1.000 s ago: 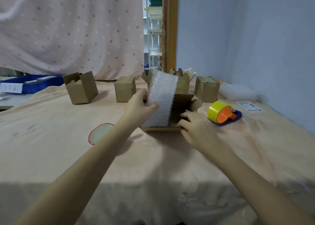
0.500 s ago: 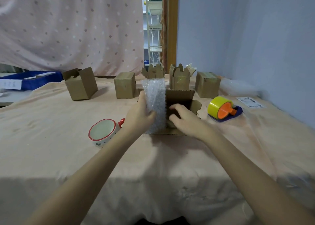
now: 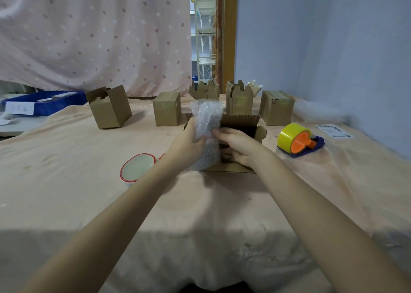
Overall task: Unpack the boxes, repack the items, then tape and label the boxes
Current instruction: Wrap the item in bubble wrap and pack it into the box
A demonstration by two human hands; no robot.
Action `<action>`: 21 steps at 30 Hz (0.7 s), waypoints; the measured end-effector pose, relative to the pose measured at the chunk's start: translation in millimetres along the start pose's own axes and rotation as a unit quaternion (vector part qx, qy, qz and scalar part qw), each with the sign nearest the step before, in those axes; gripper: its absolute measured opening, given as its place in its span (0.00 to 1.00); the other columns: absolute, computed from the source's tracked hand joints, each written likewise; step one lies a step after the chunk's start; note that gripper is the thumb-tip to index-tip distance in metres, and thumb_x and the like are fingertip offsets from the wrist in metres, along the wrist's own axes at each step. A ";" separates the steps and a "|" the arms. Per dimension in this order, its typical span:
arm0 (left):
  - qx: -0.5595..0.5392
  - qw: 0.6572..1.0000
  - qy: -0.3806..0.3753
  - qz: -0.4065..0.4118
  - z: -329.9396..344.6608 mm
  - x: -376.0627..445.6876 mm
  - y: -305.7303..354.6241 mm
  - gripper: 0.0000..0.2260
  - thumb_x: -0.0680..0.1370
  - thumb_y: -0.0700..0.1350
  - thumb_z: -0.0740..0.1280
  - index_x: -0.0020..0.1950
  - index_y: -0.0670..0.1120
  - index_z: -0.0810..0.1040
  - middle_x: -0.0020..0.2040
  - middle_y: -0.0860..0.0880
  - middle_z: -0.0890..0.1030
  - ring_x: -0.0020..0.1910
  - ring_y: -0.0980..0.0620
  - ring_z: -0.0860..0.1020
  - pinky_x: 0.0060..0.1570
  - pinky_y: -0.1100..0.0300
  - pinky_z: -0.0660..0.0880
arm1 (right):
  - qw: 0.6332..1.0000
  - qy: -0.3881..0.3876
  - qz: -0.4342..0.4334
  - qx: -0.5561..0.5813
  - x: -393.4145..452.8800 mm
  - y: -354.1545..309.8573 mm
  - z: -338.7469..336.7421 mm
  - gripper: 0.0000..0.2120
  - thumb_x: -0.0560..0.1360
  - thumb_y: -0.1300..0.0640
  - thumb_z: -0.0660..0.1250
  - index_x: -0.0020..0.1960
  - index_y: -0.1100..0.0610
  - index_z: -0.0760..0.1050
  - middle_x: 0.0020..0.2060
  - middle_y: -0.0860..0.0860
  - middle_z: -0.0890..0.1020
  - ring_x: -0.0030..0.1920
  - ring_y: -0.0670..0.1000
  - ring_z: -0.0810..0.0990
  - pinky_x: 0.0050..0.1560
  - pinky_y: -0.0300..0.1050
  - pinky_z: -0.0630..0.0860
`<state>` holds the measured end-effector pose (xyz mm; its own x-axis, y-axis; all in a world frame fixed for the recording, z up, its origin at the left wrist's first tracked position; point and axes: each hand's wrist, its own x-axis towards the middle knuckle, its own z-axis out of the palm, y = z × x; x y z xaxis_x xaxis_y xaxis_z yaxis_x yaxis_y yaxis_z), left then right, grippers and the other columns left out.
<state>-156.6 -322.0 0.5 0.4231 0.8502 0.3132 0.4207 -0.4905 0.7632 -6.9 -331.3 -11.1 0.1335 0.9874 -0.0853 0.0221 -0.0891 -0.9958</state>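
Head view, centre of frame: an open cardboard box [image 3: 241,123] lies on the peach tablecloth [image 3: 66,192], its flaps spread and its dark interior showing. The left hand [image 3: 189,140] grips a crumpled sheet of bubble wrap [image 3: 206,123], fingers curled round its left side; the sheet stands upright at the box's left edge, its top rising above the rear flap. The right hand [image 3: 239,146] sits at the box mouth, fingertips touching the right side of the wrap; whether it pinches the wrap or only presses it, cannot tell. Left of centre, a red-rimmed cup [image 3: 138,167] rests on the cloth just beside the left forearm, partly hidden by it. Along the back of the table, 5 more small cardboard boxes: 1 tilted with its flaps open [image 3: 109,109], 1 closed [image 3: 167,108], 2 with notched flaps standing up [image 3: 205,91] [image 3: 239,99], and 1 closed at right [image 3: 277,107]. Right of centre, a yellow tape roll on a dispenser with an orange hub [image 3: 297,140] lies on the cloth, and a printed label sheet [image 3: 333,131] lies beyond it near the wall. Upper left edge: a blue tray [image 3: 44,101].
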 end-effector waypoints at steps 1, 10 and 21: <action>0.027 1.000 0.009 -0.001 1.2 1.7 -0.5 0.20 0.81 0.39 0.58 0.72 0.49 0.62 0.60 0.49 0.75 0.57 0.51 0.72 0.53 0.60 0.67 | 1.000 -0.005 0.006 -0.015 -1.1 -0.8 0.0 0.16 0.79 0.49 0.63 0.64 0.55 0.73 0.57 0.53 0.79 0.53 0.56 0.78 0.52 0.50 0.72; 0.024 0.995 0.091 -0.040 4.1 16.9 2.3 0.15 0.72 0.29 0.55 0.50 0.42 0.76 0.41 0.47 0.77 0.45 0.45 0.75 0.38 0.58 0.69 | 0.990 0.001 0.021 -0.139 8.7 -9.6 -1.2 0.18 0.79 0.53 0.63 0.67 0.55 0.71 0.44 0.49 0.77 0.41 0.52 0.78 0.53 0.56 0.75; 0.098 0.992 0.051 -0.056 -2.7 28.6 10.7 0.25 0.77 0.33 0.54 0.73 0.49 0.66 0.63 0.42 0.77 0.53 0.40 0.78 0.49 0.52 0.75 | 0.990 0.006 0.071 -0.123 24.3 -0.7 -4.9 0.24 0.77 0.35 0.58 0.67 0.47 0.68 0.58 0.51 0.78 0.48 0.56 0.82 0.52 0.52 0.78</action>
<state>-142.1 -302.4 19.2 0.2855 0.9113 0.2966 0.6132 -0.4116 0.6743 1.2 -307.8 -12.3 0.1633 0.9613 -0.2221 0.2421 -0.2572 -0.9355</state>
